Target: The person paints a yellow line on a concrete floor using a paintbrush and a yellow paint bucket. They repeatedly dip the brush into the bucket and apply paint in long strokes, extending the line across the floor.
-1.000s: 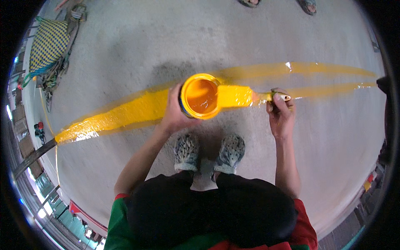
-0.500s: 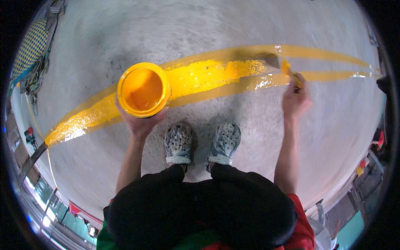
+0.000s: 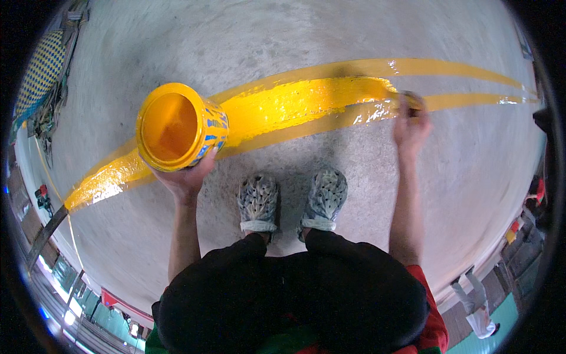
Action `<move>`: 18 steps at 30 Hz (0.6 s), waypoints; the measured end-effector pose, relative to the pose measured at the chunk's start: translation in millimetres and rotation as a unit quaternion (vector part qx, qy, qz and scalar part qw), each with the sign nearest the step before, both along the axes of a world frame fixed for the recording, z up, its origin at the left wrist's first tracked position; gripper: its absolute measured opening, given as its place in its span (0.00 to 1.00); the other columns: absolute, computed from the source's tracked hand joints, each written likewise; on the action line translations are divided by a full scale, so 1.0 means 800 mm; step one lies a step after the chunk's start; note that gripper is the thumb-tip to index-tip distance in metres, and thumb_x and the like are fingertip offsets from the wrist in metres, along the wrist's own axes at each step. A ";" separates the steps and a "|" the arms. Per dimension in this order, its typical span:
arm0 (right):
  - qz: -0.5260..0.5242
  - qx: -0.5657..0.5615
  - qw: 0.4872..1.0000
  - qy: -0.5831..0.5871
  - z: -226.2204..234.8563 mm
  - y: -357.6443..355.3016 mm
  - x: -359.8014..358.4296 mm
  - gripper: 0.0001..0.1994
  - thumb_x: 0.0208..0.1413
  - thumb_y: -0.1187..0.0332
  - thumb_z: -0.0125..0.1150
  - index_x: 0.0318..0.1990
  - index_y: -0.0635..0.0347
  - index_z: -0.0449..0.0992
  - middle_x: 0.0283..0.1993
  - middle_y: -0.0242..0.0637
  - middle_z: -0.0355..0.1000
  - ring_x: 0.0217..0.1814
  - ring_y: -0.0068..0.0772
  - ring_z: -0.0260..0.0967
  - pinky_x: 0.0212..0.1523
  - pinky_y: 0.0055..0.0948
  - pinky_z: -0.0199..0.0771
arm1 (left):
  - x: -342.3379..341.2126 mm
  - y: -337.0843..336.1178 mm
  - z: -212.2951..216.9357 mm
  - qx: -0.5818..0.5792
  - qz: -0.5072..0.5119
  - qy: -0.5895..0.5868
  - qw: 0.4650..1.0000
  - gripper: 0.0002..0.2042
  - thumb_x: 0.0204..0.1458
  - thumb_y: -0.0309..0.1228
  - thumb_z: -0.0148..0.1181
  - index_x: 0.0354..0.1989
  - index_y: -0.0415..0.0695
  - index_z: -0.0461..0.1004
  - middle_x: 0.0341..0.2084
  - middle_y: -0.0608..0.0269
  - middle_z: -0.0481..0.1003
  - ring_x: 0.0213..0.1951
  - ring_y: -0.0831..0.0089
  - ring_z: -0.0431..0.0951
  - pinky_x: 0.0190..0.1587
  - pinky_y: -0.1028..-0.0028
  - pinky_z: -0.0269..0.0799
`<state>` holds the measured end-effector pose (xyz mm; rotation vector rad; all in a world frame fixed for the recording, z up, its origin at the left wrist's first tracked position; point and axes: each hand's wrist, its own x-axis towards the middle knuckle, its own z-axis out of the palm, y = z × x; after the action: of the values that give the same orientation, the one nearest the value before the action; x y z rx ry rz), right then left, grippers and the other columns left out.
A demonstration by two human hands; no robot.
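Observation:
My left hand point(image 3: 187, 180) grips a yellow paint bucket point(image 3: 215, 127) from below, fingers wrapped round its base. The bucket is tilted, its open mouth showing orange-yellow paint inside. My right hand point(image 3: 411, 133) is closed on a paintbrush point(image 3: 415, 105), slightly smeared by motion. The brush's bristles are hard to make out, at the right end of a glossy wet yellow band point(image 3: 277, 109) on the floor. This band lies between two duller yellow stripes, the far one point(image 3: 454, 68) and the near one point(image 3: 471, 101), which run on to the right.
Grey concrete floor point(image 3: 365, 189) surrounds the stripes. My covered shoes point(image 3: 258, 203) stand on the near side of the band. A checked bundle point(image 3: 44, 65) with cords lies at the far left. Another person point(image 3: 479, 307) in light clothes is at the lower right.
The bucket has moved left and tipped, showing more of its side. My right hand has shifted slightly left, and wet paint now covers more of the band's right end.

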<state>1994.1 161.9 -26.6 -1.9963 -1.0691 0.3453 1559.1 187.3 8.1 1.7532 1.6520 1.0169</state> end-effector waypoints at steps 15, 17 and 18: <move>0.237 -0.011 0.962 0.134 -0.010 -0.024 -0.215 0.11 0.49 0.75 0.60 0.41 0.62 0.76 0.32 0.46 0.75 0.33 0.49 0.75 0.34 0.40 0.76 | 0.011 0.010 0.029 0.009 0.056 -0.092 0.994 0.41 0.30 0.20 0.74 0.58 0.38 0.59 0.50 0.52 0.71 0.48 0.65 0.76 0.52 0.66 0.74; 0.149 -0.029 0.982 0.109 -0.013 -0.032 -0.125 0.11 0.50 0.75 0.60 0.42 0.62 0.76 0.32 0.45 0.77 0.30 0.39 0.77 0.31 0.33 0.76 | 0.010 0.010 0.031 0.009 0.053 -0.119 0.991 0.41 0.31 0.19 0.74 0.58 0.38 0.58 0.50 0.52 0.71 0.48 0.64 0.76 0.52 0.66 0.74; 0.088 -0.035 0.995 0.009 -0.017 -0.032 -0.077 0.12 0.51 0.75 0.61 0.44 0.62 0.76 0.34 0.44 0.78 0.30 0.33 0.77 0.32 0.31 0.76 | 0.008 0.011 0.031 -0.003 0.064 -0.104 0.993 0.41 0.31 0.18 0.73 0.58 0.38 0.58 0.50 0.52 0.71 0.48 0.64 0.76 0.52 0.66 0.74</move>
<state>1932.5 136.0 -39.9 -1.9607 -1.2401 0.5009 1565.6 195.9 33.0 1.4971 1.6484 1.2057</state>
